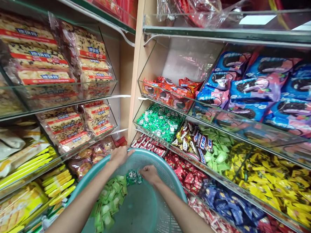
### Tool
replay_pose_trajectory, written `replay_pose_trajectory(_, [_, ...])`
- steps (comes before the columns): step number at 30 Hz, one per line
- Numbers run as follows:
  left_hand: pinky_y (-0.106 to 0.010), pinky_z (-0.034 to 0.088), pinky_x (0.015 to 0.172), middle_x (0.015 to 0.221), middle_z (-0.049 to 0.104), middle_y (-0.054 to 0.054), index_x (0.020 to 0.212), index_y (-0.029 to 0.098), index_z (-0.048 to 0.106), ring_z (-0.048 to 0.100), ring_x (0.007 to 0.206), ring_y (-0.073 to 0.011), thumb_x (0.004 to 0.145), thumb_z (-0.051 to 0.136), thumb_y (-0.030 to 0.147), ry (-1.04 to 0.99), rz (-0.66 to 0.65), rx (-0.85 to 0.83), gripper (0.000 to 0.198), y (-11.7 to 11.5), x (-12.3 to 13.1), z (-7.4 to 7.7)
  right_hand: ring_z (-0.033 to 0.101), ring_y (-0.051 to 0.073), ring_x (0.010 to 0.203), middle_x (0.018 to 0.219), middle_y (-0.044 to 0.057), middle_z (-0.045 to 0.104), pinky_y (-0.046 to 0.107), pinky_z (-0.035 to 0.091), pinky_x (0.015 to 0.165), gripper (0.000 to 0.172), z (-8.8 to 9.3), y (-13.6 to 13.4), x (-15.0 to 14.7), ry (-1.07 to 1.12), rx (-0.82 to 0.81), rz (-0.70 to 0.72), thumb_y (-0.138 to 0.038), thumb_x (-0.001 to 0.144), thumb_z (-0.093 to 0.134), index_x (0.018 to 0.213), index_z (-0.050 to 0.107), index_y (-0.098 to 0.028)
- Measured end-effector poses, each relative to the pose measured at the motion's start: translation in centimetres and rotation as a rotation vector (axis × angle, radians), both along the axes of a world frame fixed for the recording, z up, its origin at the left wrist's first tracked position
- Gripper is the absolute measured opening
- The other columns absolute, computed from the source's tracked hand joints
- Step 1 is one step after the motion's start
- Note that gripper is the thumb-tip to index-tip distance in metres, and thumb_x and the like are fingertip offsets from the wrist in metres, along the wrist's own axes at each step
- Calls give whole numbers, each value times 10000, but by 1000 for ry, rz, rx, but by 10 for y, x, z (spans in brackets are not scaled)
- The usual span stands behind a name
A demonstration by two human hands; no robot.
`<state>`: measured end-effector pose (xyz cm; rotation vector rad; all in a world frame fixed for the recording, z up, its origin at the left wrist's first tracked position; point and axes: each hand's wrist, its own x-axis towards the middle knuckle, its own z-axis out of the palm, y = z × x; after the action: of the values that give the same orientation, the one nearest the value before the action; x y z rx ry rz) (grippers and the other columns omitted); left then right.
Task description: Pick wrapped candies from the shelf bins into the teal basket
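My left hand (119,155) grips the far rim of a round teal plastic basket (149,218), fingers curled over the edge. My right hand (149,174) is inside the basket with fingers closed on a small bunch of dark green wrapped candies (134,177). A pile of light green candy packets (109,201) lies along the basket's left side. Just beyond the basket, a clear bin holds dark green wrapped candies (159,122) of the same kind.
Glass-fronted shelves surround me. Boxed cakes (40,58) and yellow wafer packs (15,206) fill the left. On the right are blue cookie packs (262,88), red packs (170,91), and yellow candies (273,176), red candies (186,171) and blue candies (224,203).
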<state>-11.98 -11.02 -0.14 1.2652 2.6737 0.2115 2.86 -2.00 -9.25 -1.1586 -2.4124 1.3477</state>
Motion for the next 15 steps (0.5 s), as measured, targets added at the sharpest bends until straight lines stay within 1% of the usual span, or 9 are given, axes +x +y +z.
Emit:
replay_pose_trajectory(4, [-361, 458, 779, 1021, 679, -144, 1097, 229, 602, 624, 968, -292, 839, 255, 625, 6, 6, -14, 587, 2, 1, 0, 413, 73, 490, 446, -54, 451, 180, 288, 492, 294, 0, -3, -2, -31, 83, -25, -295, 728, 566, 468, 559, -158])
replay_pose_trajectory(7, [-360, 457, 780, 1023, 678, -148, 1107, 224, 601, 623, 972, -293, 846, 239, 619, 2, 4, -8, 597, 3, 1, -1, 476, 86, 538, 490, -39, 506, 183, 306, 518, 273, 1, -6, -1, -85, 151, -25, -277, 757, 551, 514, 598, -161])
replay_pose_trajectory(9, [-362, 456, 786, 1023, 680, -146, 1115, 227, 600, 624, 976, -292, 850, 246, 610, 4, 1, -1, 585, 3, 1, -1, 535, 106, 614, 571, -19, 576, 191, 331, 558, 245, 3, -9, 1, -137, 234, -16, -289, 771, 558, 570, 632, -169])
replay_pose_trajectory(11, [-364, 458, 785, 1013, 685, -140, 1121, 239, 598, 626, 976, -291, 850, 268, 602, 12, -4, 4, 561, 2, 1, -2, 581, 138, 726, 694, 9, 639, 208, 360, 611, 219, 4, -12, 3, -190, 324, -1, -328, 785, 566, 648, 662, -185])
replay_pose_trajectory(13, [-365, 461, 777, 1008, 688, -137, 1125, 247, 596, 627, 975, -293, 852, 280, 593, 13, -7, 7, 543, 2, 1, -2, 600, 172, 814, 798, 39, 664, 232, 383, 657, 237, 7, -14, 5, -242, 394, 11, -382, 806, 553, 720, 675, -198])
replay_pose_trajectory(15, [-369, 464, 772, 1010, 686, -143, 1122, 239, 596, 626, 976, -298, 858, 275, 579, 11, -10, 10, 537, 2, 1, -1, 610, 195, 847, 850, 62, 669, 257, 399, 691, 283, 10, -14, 6, -284, 443, 22, -423, 834, 515, 770, 678, -200])
